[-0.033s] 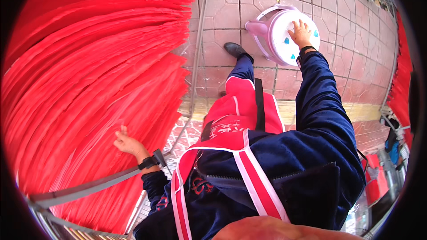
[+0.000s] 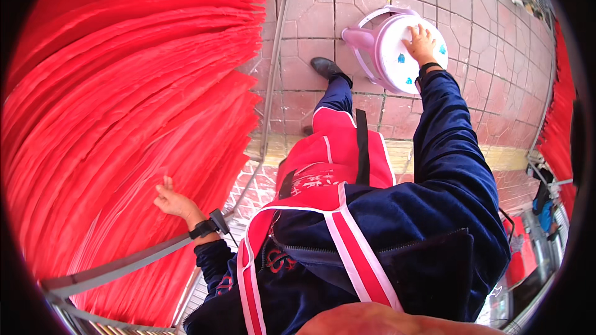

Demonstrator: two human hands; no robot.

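My right hand (image 2: 422, 44) rests flat on the round white seat of a pink-and-white plastic stool (image 2: 388, 56), fingers spread. The seat carries blue marks, and curved legs show at its left side. At the left, my left hand (image 2: 174, 203) is against a thick bank of red sheets (image 2: 143, 105) hanging close together like pleats. Its fingers are partly bent and apart, with no held item visible. Whether its fingertips touch a sheet I cannot tell. A dark band with a small block circles the left wrist.
A grey metal rail (image 2: 275, 68) runs along the sheets' right edge, and a curved metal bar (image 2: 124, 267) crosses below my left hand. Pink paving (image 2: 459, 0) surrounds the stool, with a yellow strip (image 2: 490, 155) nearer me. More red sheets (image 2: 554, 105) hang at the far right.
My left hand has shifted slightly to the left over the red sheets. My right hand stays on the stool seat.
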